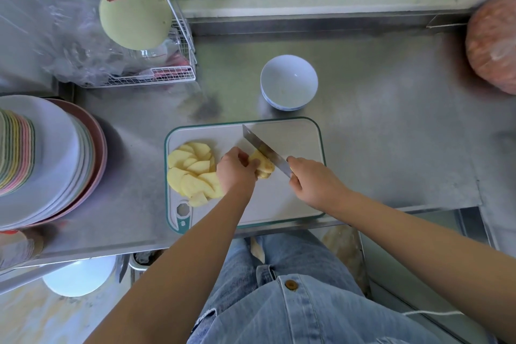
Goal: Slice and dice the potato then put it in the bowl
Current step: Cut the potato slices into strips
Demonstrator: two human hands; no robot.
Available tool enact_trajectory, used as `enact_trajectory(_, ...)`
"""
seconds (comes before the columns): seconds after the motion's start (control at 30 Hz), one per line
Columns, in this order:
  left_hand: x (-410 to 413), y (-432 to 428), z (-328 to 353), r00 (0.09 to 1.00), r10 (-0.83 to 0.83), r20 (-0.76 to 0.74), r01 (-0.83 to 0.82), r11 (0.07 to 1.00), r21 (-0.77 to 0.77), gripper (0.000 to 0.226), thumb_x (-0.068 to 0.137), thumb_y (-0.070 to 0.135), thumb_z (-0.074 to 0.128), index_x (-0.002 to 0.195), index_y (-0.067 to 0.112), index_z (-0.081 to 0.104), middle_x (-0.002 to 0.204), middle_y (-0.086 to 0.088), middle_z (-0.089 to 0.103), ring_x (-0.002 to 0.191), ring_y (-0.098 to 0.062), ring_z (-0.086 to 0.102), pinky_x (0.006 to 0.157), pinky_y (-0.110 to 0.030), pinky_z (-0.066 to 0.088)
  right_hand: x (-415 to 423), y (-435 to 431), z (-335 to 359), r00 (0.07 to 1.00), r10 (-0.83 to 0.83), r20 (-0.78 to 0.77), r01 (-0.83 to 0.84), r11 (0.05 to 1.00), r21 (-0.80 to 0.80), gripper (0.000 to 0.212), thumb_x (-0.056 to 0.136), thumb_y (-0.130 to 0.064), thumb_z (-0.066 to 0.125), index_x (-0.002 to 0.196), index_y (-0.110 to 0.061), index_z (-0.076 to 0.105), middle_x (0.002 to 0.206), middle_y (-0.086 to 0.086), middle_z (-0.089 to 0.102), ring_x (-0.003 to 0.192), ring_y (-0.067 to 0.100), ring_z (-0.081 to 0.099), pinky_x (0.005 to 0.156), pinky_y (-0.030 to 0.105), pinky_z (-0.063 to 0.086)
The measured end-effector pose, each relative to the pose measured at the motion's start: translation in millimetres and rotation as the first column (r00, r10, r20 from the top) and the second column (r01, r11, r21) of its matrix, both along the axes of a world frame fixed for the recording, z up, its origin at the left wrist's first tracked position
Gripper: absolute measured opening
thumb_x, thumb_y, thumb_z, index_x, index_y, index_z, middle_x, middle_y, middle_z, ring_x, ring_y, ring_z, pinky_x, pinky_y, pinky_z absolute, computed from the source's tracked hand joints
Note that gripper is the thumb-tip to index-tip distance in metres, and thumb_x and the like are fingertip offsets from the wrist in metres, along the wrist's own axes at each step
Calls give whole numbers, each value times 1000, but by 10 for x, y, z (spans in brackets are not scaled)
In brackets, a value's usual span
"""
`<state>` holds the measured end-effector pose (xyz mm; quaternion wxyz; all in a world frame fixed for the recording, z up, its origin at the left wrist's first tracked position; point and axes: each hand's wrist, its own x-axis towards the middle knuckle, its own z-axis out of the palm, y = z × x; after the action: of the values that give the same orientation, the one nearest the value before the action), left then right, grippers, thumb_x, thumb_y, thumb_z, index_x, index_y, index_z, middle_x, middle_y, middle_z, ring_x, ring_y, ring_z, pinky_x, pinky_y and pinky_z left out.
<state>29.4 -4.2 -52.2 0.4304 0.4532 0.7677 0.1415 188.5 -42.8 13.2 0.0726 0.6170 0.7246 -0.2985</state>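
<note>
Left hand (236, 173) pins the potato piece (262, 167) on the cutting board (296, 137), fingers curled round it; right hand (312, 184) grips the knife (264, 149), blade on it. Slices (192, 173) lie left, bowl (289, 82) far, empty. I'd tuck fingertips back and cut evenly.

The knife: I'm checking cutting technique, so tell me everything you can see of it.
The knife has a long, flat, grey blade that looks like metal, with a squared tip. It lies diagonally over the cutting board, tip pointing away and to the left. The blade meets the potato piece, which the left hand holds. The right hand grips the handle, which the fingers almost wholly hide.
</note>
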Motion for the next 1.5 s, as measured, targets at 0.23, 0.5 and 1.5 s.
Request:
enact_trajectory(0.23, -26, 28, 68, 999, -52, 8, 52, 999, -16, 20, 80, 24, 74, 76, 21, 55, 69, 0, 69, 67, -20, 68, 60, -30, 54, 58, 136, 107, 999, 43, 29, -44, 999, 20, 13, 89, -10, 40, 82, -13, 30, 62, -3, 31, 61, 23, 36, 46, 27, 18)
enact_trajectory(0.5, -81, 85, 177, 992, -123, 40, 125, 990, -58, 16, 80, 21, 75, 88, 16, 61, 70, -1, 72, 63, -15, 69, 50, -21, 42, 8, 158, 131, 994, 104, 37, -105, 994, 21, 12, 91, -11, 40, 85, -14, 30, 64, -4, 32, 64, 25, 40, 46, 26, 19)
enact_trajectory(1.5, -40, 47, 141, 998, -34, 54, 36, 998, -44, 26, 75, 17, 80, 90, 18, 59, 79, -1, 67, 69, -20, 69, 64, -29, 54, -13, 31, -175, 982, -124, -139, 134, 989, 64, 17, 91, -8, 44, 80, -12, 32, 64, -6, 29, 59, 23, 35, 56, 32, 26)
